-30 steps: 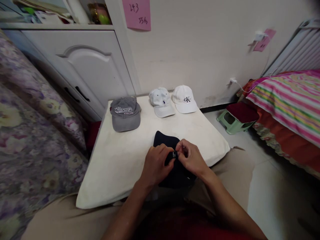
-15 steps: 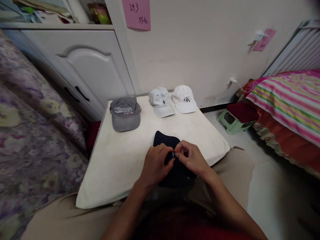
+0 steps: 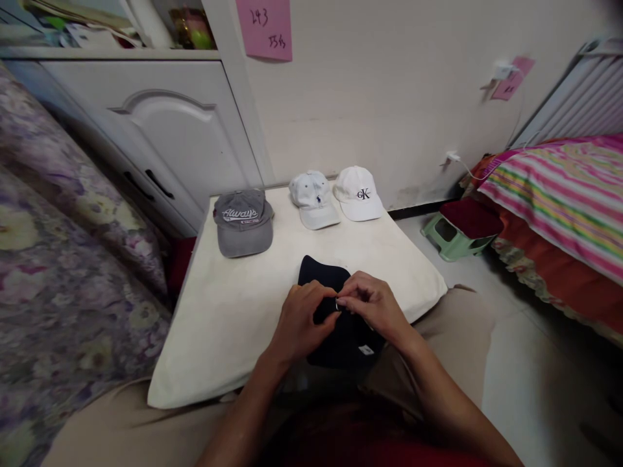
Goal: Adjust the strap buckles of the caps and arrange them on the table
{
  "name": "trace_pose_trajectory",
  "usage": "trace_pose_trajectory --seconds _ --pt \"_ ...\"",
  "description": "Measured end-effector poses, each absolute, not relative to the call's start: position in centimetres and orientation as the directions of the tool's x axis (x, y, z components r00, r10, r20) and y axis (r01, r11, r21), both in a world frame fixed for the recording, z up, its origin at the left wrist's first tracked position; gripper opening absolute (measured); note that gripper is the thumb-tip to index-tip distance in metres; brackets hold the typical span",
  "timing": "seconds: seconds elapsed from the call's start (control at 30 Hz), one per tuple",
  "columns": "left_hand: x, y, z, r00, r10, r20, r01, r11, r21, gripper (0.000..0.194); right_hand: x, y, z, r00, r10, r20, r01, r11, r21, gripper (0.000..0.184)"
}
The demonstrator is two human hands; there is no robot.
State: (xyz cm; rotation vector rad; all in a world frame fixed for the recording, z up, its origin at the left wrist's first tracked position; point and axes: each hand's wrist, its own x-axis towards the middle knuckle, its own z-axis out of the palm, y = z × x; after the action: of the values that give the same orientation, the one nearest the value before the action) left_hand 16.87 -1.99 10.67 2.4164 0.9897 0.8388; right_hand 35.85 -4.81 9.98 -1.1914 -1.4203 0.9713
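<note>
A dark navy cap [image 3: 325,275] lies on the near part of a low white table [image 3: 233,311], its crown pointing away from me. Both of my hands rest on its rear. My left hand [image 3: 298,321] grips the cap's back edge with curled fingers. My right hand [image 3: 372,305] pinches the small metal buckle of the cap's strap between thumb and fingertips. A small white label shows on the cap below my right hand.
A grey cap [image 3: 243,220], a pale cap with a small logo [image 3: 314,198] and a white cap with black letters [image 3: 360,192] sit along the table's far edge. White cupboard [image 3: 160,136] and floral sofa [image 3: 58,259] left; green stool [image 3: 455,230] and striped bed [image 3: 559,194] right.
My fingers have shifted a little on the strap buckle, and the cap's white label has come into view. The caps at the back have not moved.
</note>
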Motion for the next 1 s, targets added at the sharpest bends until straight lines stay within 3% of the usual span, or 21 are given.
trace_pose_trajectory --seconds 0.13,0.33,0.63,0.8,1.0 --pt "16.7 -2.0 11.0 0.541 0.759 0.363 0.458 -0.628 0.629 0.019 37.2 -4.8 10.2 0.004 0.993 0.12 0.057 0.12 -0.991 0.013" --pt "16.5 -1.9 11.3 0.524 0.764 0.377 0.368 -0.602 0.709 0.018 38.5 -5.0 10.1 -0.309 0.943 -0.124 -0.101 -0.162 -0.982 0.025" --pt "16.0 -1.6 11.9 0.614 0.7 0.363 0.268 -0.618 0.739 0.02 37.8 -4.9 9.2 -0.388 0.909 -0.153 -0.274 -0.272 -0.922 0.023" --pt "15.9 -1.5 12.3 0.664 0.677 0.317 0.281 -0.619 0.734 0.02 37.7 -4.9 9.1 -0.404 0.901 -0.161 -0.266 -0.284 -0.921 0.024" --pt "15.7 -1.5 12.9 0.684 0.694 0.225 0.323 -0.565 0.76 0.027 37.5 -5.2 9.8 -0.38 0.912 -0.155 -0.136 -0.221 -0.966 0.027"
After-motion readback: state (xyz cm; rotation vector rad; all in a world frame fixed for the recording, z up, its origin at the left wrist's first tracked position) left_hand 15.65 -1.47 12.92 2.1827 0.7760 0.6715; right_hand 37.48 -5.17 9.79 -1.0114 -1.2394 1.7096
